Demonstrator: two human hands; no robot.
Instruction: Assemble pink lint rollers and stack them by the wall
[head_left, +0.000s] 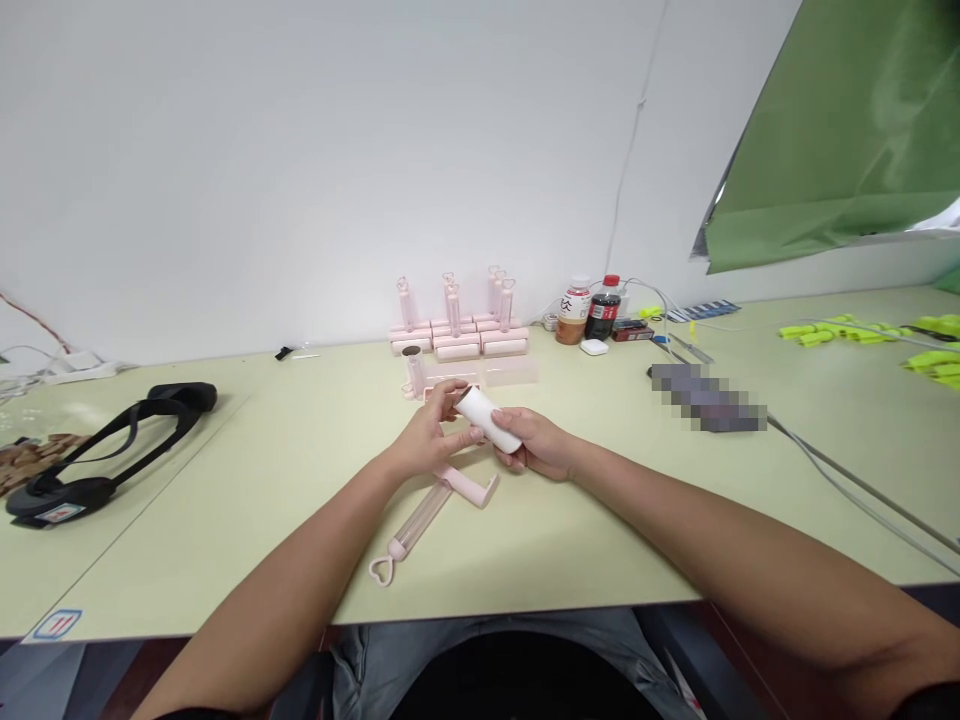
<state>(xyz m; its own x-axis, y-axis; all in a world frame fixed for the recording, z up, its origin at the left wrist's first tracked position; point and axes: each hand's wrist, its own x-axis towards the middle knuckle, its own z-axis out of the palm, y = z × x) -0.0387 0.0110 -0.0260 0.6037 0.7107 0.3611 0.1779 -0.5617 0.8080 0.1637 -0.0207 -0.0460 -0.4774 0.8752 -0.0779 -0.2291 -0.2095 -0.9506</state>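
Note:
A white lint roller refill is held at a slant above the table, its open end toward the upper left. My right hand grips the refill's lower right end between thumb and fingers. Around its upper left part, the fingers and thumb of my left hand curl against it. Just below my hands lies a pink lint roller handle with a clear grip, a heart-shaped loop and a bent roller arm. Behind my hands stands another clear handle with a dark-topped roll, beside clear covers.
Several pink lint rollers stand in rows by the wall. Right of them are a tea bottle, a cola bottle and a white case. A black headset lies left; cables and yellow-green pieces lie right.

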